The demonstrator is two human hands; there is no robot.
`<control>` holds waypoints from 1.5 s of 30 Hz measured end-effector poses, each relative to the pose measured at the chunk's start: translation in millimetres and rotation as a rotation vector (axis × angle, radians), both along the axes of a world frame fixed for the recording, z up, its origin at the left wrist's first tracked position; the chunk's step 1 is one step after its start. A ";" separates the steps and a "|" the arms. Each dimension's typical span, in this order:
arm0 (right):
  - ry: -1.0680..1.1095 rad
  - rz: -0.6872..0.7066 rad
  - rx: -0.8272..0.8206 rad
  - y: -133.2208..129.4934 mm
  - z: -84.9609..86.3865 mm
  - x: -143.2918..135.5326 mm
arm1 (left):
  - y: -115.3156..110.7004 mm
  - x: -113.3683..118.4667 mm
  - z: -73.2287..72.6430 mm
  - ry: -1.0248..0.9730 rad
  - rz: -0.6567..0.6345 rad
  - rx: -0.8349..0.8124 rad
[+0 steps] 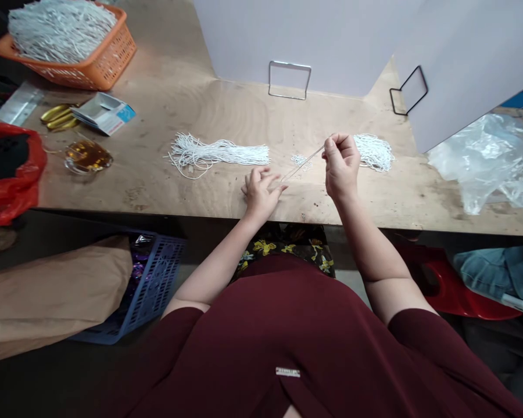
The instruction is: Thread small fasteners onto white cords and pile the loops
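Note:
A thin white string [303,164] is stretched taut between my two hands above the plywood table [165,186]. My left hand [260,191] pinches its lower end close to the table's front edge. My right hand [340,165] is raised a little and pinches the upper end. A long bundle of white strings [220,154] lies flat to the left of my left hand. Just behind my right hand sits a smaller heap of white strings [375,152], and a tiny loose clump [300,159] lies between the two piles.
An orange basket [100,64] full of white strings stands at the far left corner. Near it lie a small box [104,113], gold pieces [58,115], a glass dish [87,157] and a red bag [9,180]. White partitions [331,40] close the back; crumpled plastic [492,159] lies right.

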State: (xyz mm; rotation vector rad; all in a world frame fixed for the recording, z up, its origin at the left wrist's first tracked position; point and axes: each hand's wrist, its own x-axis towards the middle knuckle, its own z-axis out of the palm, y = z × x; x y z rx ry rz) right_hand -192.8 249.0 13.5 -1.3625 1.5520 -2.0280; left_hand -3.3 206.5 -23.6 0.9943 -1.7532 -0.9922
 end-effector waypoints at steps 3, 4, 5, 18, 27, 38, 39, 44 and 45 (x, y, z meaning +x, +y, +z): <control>0.126 -0.040 -0.001 12.5 -0.4 13.5 | 16.5 -5.1 23.7 0.161 -0.086 0.203; 0.172 -0.048 0.001 18.4 -1.0 19.8 | 21.8 -7.5 33.1 0.235 -0.197 0.355; 0.215 -0.059 -0.004 24.7 -2.1 26.0 | 25.8 -10.1 41.8 0.312 -0.317 0.529; 0.392 0.009 0.026 62.4 -17.8 39.9 | 20.6 -12.5 66.4 0.455 -0.524 0.996; 0.369 0.379 0.040 47.4 16.4 47.7 | 1.1 8.4 96.9 0.002 -0.523 0.237; -0.148 0.210 0.064 44.6 10.0 93.1 | 35.0 15.3 72.0 0.077 -0.093 -0.351; -0.212 0.251 0.078 45.3 14.5 93.0 | 33.3 16.8 68.7 0.087 -0.096 -0.372; -0.492 0.592 0.268 46.7 36.3 72.4 | 12.9 27.2 67.1 0.062 -0.224 -0.393; -0.529 0.664 0.319 46.3 38.9 65.6 | 8.7 28.7 69.5 0.052 -0.267 -0.390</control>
